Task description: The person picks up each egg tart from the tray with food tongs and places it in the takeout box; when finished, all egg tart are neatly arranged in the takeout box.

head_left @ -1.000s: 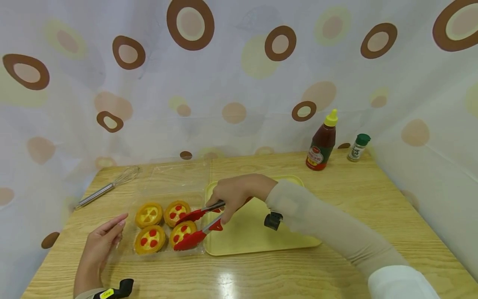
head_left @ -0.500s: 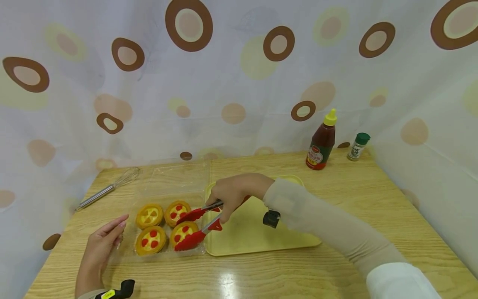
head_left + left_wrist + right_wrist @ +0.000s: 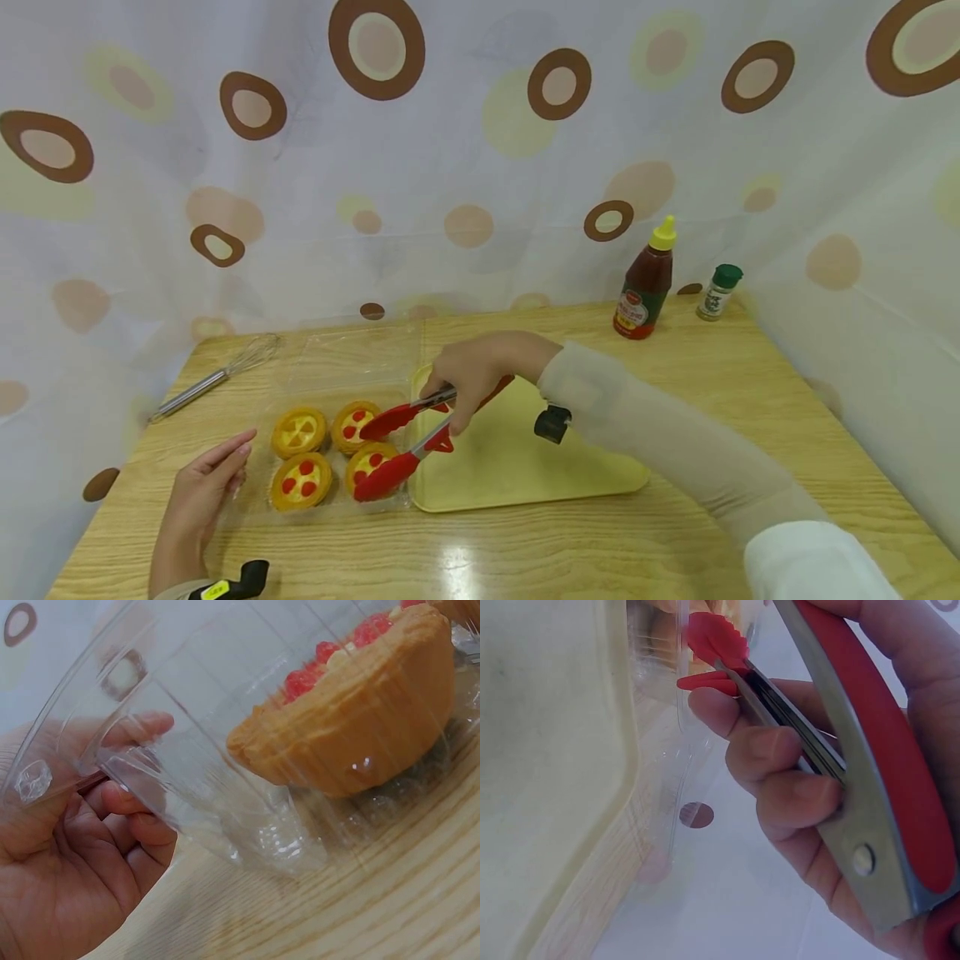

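Note:
My right hand (image 3: 468,375) grips a pair of tongs (image 3: 870,750) with red tips and metal arms. The tongs' arms are spread, one red tip over the back right tart (image 3: 348,417) and the other at the front right tart (image 3: 358,467). These lie in a clear plastic container (image 3: 195,735) with the front left tart (image 3: 302,481) and the back left tart (image 3: 298,432). The back left one has pale wedges on top; the others carry red pieces. At the container's left edge, my left hand (image 3: 82,870) pinches the rim between thumb and curled fingers.
A yellow tray (image 3: 525,467) touches or nearly touches the container's right side. The container's clear lid (image 3: 360,354) lies folded back behind it. A whisk (image 3: 213,379) is at the back left. A red sauce bottle (image 3: 645,287) and green-capped shaker (image 3: 720,292) stand at the back right.
My right hand has lifted slightly, and the tongs' far tip has shifted up and right, spreading the tips wider. The left hand stays at the container's edge.

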`<action>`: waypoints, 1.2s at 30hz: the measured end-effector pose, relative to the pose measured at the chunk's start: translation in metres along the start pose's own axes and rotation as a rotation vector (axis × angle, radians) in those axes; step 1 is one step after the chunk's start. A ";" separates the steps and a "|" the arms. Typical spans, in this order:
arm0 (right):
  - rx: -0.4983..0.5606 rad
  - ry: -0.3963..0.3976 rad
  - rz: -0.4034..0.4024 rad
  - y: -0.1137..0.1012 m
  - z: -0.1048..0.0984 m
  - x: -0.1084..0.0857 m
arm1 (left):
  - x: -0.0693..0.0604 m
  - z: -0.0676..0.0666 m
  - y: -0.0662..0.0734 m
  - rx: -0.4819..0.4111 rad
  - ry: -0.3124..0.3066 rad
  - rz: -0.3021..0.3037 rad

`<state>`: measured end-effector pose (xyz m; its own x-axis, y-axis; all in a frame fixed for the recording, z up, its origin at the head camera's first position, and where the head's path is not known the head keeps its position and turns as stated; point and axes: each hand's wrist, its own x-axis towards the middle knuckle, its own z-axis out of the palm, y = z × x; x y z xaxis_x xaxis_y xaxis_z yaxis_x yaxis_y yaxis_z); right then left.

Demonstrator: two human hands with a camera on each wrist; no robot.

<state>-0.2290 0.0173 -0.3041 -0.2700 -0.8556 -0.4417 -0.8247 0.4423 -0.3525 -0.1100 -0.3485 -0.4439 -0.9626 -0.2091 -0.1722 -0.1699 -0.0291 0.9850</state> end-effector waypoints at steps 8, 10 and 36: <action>0.073 0.160 -0.023 0.008 0.016 -0.035 | 0.000 0.000 0.001 -0.002 -0.006 0.009; 0.095 0.216 -0.040 0.008 0.022 -0.046 | 0.000 0.000 0.002 -0.006 -0.006 0.009; 0.409 0.947 0.429 0.033 0.188 -0.185 | 0.001 0.002 0.000 -0.027 0.020 -0.035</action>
<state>-0.1121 0.2411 -0.3892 -0.9065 -0.3933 0.1538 -0.3939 0.6563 -0.6435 -0.1119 -0.3470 -0.4437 -0.9517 -0.2268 -0.2069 -0.1977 -0.0628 0.9783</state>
